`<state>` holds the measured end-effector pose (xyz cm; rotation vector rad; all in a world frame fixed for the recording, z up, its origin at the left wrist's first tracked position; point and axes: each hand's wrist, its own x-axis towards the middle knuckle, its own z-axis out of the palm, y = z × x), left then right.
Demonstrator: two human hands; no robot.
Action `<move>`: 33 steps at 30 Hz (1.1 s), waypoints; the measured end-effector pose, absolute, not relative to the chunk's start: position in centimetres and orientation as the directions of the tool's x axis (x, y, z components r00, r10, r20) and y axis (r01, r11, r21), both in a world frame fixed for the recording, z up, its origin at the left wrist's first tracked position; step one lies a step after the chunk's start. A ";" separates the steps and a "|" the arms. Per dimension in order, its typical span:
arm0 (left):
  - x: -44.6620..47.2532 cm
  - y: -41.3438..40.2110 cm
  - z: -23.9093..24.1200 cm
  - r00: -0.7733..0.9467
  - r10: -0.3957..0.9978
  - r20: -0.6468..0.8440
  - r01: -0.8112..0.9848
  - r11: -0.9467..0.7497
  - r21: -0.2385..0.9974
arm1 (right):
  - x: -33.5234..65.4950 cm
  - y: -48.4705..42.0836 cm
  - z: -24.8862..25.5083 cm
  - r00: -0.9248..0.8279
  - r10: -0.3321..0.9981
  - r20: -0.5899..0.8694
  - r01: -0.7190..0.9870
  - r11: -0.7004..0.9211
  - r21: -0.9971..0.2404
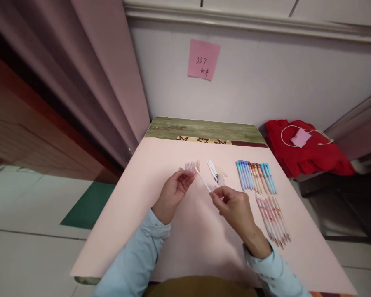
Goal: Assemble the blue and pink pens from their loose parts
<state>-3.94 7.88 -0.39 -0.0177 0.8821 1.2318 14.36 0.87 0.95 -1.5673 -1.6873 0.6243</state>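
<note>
Between the thumb and fingers of my right hand [235, 206] is a thin white pen refill [204, 182], slanting up and to the left. Its far end reaches the fingertips of my left hand [173, 189], which pinch a small translucent, pinkish pen part, mostly hidden by the fingers. Just beyond the left fingers lies a group of short clear pen parts [191, 165]. Several more white refills [213, 170] lie to the right of these, with small clear pieces [221, 178] beside them.
Blue, brown and light-blue pens [257, 177] lie in a row at the right of the pale tabletop [136, 206]. Nearer me are several pinkish-white pens [272, 220]. A red cloth [309, 152] with a white cable sits beyond the right edge; a wall stands behind.
</note>
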 end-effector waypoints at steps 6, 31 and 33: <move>-3.1 7.2 0.7 0.045 0.840 -0.540 -0.787 0.363 0.499 | 13.8 -0.5 1.4 -0.003 0.993 0.114 0.576 0.096 -0.812; -2.4 5.2 0.0 -0.078 0.940 -0.332 -0.622 0.215 0.753 | 14.2 -1.1 2.8 0.172 0.955 0.242 0.525 0.119 -0.843; -2.0 4.9 -0.2 -0.028 0.920 -0.391 -0.665 0.274 0.694 | 13.7 -1.3 2.6 0.150 0.958 0.244 0.503 0.138 -0.853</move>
